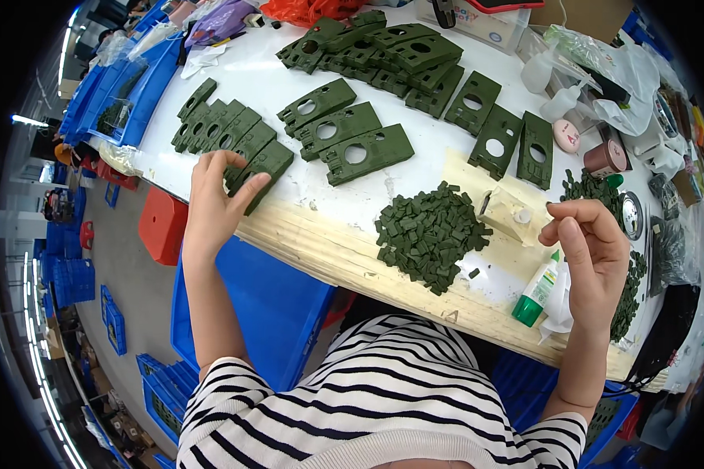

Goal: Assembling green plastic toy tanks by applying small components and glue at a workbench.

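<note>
I see the left hand [215, 199] resting on the nearest green plastic panel [264, 168] at the table's [321, 242] front edge — fingers spread over it, thumb on its right side. That panel ends a fanned row of like panels [215, 125]. The right hand [590, 254] hovers above a green-capped glue bottle [536, 293], fingertips pressed together; what they pinch, I cannot tell. A heap of small green pieces [429, 234] lies between the hands
</note>
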{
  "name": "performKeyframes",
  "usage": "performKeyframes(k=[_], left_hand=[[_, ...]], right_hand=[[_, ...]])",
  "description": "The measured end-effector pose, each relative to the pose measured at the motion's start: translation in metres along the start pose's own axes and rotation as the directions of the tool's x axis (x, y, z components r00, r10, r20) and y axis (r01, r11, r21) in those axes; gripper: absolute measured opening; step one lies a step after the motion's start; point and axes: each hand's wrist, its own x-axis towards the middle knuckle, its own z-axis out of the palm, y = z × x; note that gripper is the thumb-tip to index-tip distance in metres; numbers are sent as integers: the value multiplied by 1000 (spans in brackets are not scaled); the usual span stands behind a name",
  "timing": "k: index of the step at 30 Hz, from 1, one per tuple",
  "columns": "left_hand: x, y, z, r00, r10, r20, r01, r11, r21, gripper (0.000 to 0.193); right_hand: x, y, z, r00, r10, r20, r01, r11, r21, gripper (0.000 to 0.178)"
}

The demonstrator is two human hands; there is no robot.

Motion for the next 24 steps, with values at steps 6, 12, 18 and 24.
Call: performKeyframes(k=[6,12,18,24], left_hand=[[29,-50,-11,986,81,147,-86,996,27,45],[37,-37,-23,940,60,337,-101,989,104,37],[53,-38,-23,885,86,457,-253,913,319,30],[11,-42,-52,954,127,270,-192,954,229,26]], right_hand=[[-1,-3,1,1000,0,13,0,1000,-6,18],[0,0,0,1000,-6,17,6,1000,-26,17],[1,1,1,1000,-16,15,17,997,-78,17],[4,7,-6,999,-24,27,27,992,-119,19]])
